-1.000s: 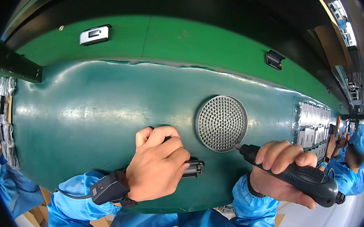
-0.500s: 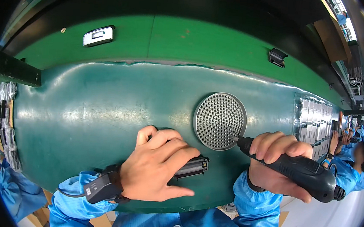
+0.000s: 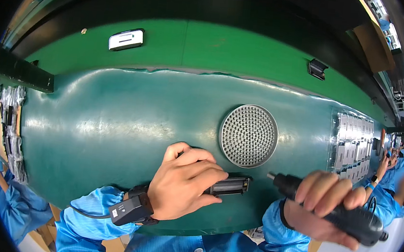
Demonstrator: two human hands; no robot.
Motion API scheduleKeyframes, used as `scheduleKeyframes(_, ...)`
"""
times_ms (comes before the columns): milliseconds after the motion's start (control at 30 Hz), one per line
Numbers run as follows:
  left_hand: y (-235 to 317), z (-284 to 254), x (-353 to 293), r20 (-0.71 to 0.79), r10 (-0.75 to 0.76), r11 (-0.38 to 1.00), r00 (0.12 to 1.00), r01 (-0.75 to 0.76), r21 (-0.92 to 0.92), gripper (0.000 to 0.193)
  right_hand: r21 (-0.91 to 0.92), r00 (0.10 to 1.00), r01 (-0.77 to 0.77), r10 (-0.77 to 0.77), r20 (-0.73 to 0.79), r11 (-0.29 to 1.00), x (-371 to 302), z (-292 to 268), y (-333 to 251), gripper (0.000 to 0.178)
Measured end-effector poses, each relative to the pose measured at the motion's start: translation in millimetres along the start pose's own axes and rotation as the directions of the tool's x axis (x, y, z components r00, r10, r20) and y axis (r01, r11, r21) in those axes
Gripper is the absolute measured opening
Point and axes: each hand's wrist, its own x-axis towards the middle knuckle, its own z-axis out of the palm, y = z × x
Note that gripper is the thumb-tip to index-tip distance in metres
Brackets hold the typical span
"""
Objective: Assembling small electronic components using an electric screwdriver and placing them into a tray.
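My left hand [image 3: 184, 187] is closed around one end of a small black plastic housing [image 3: 233, 186] on the mat, its thumb on the near side. The housing's right end sticks out past my fingers; the rest lies hidden under the hand. My right hand [image 3: 322, 203] grips a black electric screwdriver [image 3: 287, 185], fingers wrapped over its body. Its bit points left and sits off the lower right of a round metal dish [image 3: 248, 136]. The dish has a floor studded with rows of small round dimples. Whether a screw sits on the bit is too small to tell.
A green mat [image 3: 130, 120] covers the bench. On the green ledge behind lie a white-faced part [image 3: 126, 39] and a black part [image 3: 317, 69]. Clear trays of grey-white pieces [image 3: 352, 139] stand at right; bagged parts [image 3: 14, 129] at left. Co-workers in blue sit on both sides.
My right hand has drawn the screwdriver's tip out of the dish, toward me and to the right. My left thumb has come in against the black housing. The whole view has shifted slightly.
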Motion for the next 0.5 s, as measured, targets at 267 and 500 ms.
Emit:
scheduleKeyframes(267,-1,0,3,-0.053,-0.034,0.998,0.998,0.031,-0.056,0.057,0.039,0.952,-0.084,0.069,0.299,0.996,-28,20,12,0.025)
scheduleKeyframes(500,-3,0,1,-0.062,-0.036,0.997,0.997,0.032,-0.065,0.056,-0.03,0.975,-0.024,0.03,0.221,0.999,-34,41,34,0.059)
